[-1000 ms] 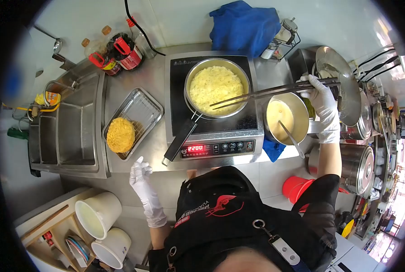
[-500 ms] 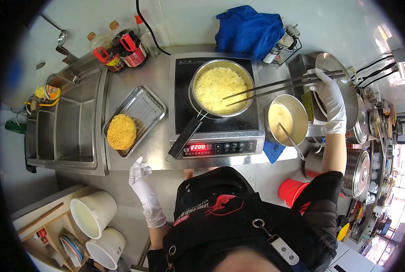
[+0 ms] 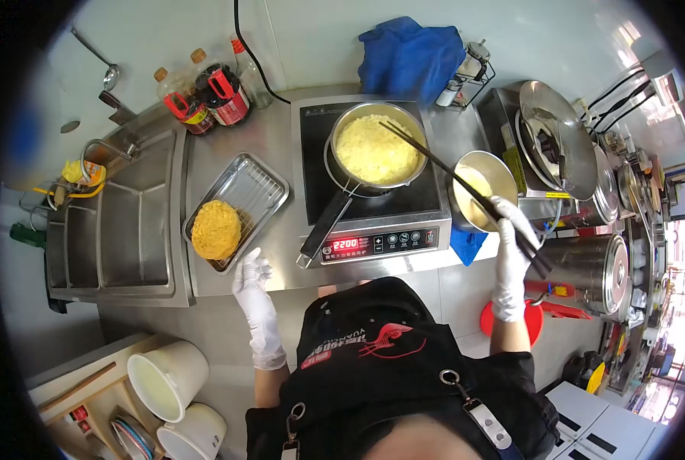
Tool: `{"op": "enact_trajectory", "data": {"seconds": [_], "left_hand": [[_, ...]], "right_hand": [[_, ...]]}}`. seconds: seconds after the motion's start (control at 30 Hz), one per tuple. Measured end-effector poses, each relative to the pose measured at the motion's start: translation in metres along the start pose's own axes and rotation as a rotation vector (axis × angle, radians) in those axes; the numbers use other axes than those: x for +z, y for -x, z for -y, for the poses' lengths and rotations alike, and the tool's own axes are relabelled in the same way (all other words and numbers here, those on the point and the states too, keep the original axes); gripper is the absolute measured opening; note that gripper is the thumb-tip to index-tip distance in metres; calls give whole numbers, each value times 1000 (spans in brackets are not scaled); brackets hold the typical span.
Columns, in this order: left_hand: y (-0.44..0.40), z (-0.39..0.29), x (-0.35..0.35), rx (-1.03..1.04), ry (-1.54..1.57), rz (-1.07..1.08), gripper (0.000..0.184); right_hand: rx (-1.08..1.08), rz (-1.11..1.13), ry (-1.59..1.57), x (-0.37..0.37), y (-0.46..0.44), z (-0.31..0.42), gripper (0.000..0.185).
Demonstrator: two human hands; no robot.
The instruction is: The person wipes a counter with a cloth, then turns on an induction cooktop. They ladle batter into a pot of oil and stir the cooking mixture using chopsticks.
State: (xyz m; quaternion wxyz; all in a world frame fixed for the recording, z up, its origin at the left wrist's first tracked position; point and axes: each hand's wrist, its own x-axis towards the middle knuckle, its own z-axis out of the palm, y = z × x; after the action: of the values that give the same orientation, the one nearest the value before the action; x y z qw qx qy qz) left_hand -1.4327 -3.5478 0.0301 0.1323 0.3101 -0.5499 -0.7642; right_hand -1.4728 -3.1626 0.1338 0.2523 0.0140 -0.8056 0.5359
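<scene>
My right hand [image 3: 511,244], in a white glove, is closed on long dark chopsticks [image 3: 454,175]. Their tips are over the yellow, bubbling food [image 3: 373,147] in the pan [image 3: 421,126], which sits on the induction cooker [image 3: 312,123]. Beside the cooker, partly behind my right hand, stands a pot [image 3: 503,175] of pale yellow liquid. My left hand [image 3: 254,295], also gloved, holds nothing, its fingers loosely apart near the counter edge. Just above it a round golden cake [image 3: 216,229] lies on a rack tray [image 3: 270,170]. The pan's black handle [image 3: 327,225] points toward me.
At the left is a metal sink [image 3: 131,222]. Sauce bottles [image 3: 221,96] and a blue cloth [image 3: 410,61] stand along the wall. A large lidded pot [image 3: 599,272] and a red bucket [image 3: 523,322] are at the right. White buckets [image 3: 170,376] sit at the lower left.
My right hand has come down and toward me with the chopsticks, which now slant up-left with their tips at the pan's upper part. My left hand stays nearly in place.
</scene>
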Motion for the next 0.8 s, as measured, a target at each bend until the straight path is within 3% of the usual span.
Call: {"op": "enact_trajectory", "data": {"seconds": [0.1, 0.37, 0.5, 0.67, 0.8], "left_hand": [[-1, -2, 4, 3, -44, 74, 21], [-1, -9, 9, -22, -85, 199, 21], [-3, -9, 5, -8, -119, 218, 23], [-5, 1, 13, 122, -361, 377, 30], [-10, 5, 26, 26, -406, 543, 34]], "right_hand": [[-196, 32, 107, 16, 22, -4, 19], [-203, -102, 237, 49, 50, 28, 18], [-151, -157, 139, 52, 64, 22, 19], [-124, -185, 125, 44, 70, 30, 21], [-121, -205, 126, 41, 74, 31, 20]]}}
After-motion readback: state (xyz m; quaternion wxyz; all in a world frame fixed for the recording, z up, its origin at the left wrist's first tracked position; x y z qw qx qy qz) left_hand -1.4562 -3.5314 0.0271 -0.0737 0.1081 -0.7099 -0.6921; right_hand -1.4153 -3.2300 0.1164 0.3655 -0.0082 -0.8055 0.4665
